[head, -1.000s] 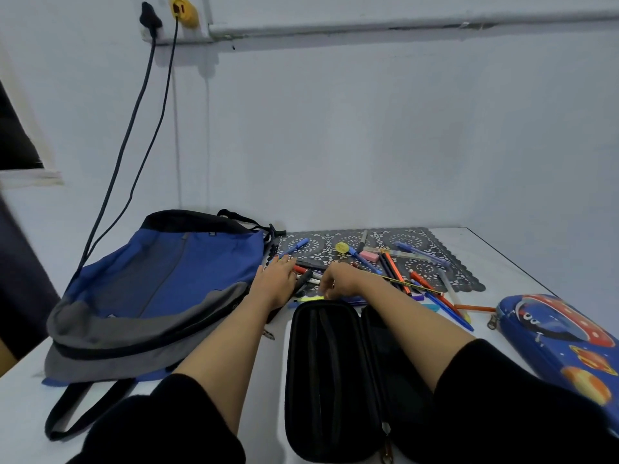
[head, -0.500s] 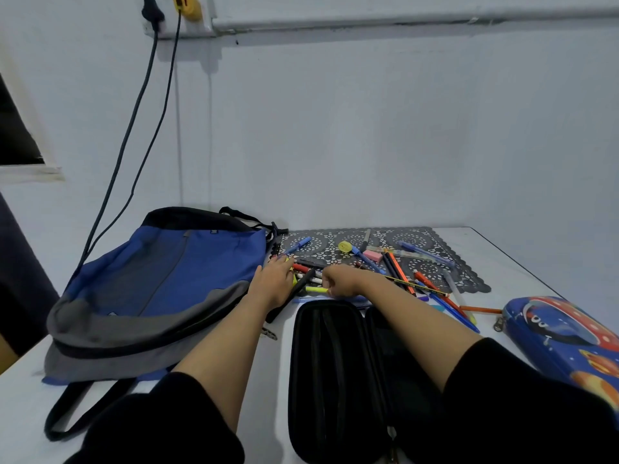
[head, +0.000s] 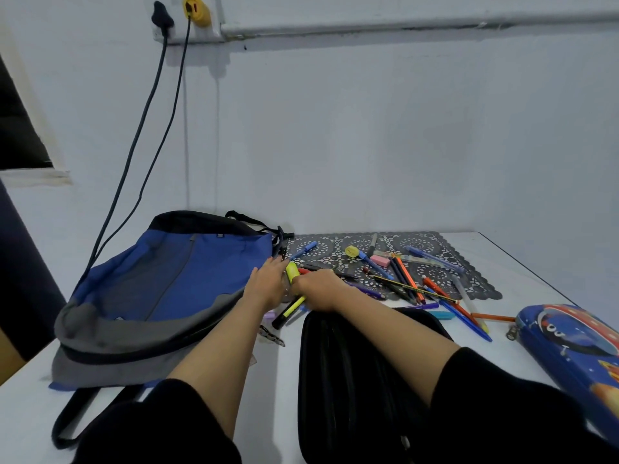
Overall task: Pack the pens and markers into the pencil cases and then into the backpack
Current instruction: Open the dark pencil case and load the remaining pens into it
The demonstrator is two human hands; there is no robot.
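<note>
My right hand (head: 318, 289) grips a yellow highlighter (head: 290, 308) just beyond the far end of the open black pencil case (head: 351, 363). The marker's black end points down toward the table, and a yellow cap (head: 292, 271) sticks up between my hands. With fingers stretched forward, my left hand (head: 268, 283) lies against the marker from the left, at the backpack's edge. The blue and grey backpack (head: 174, 289) lies flat on the left. Several pens and pencils (head: 405, 279) are scattered over a dark lace mat (head: 469, 272). A blue space-print pencil case (head: 576, 346) lies shut at the right.
A white wall stands close behind the white table (head: 522, 279). Two cables (head: 147, 135) hang from wall sockets down behind the backpack. The backpack's strap (head: 67, 416) trails toward the table's near left edge. A pink eraser (head: 380, 261) and a yellow round sharpener (head: 351, 251) sit on the mat.
My hands have drawn together. The yellow highlighter, which lay flat between them on the table, is now tilted up in my right hand.
</note>
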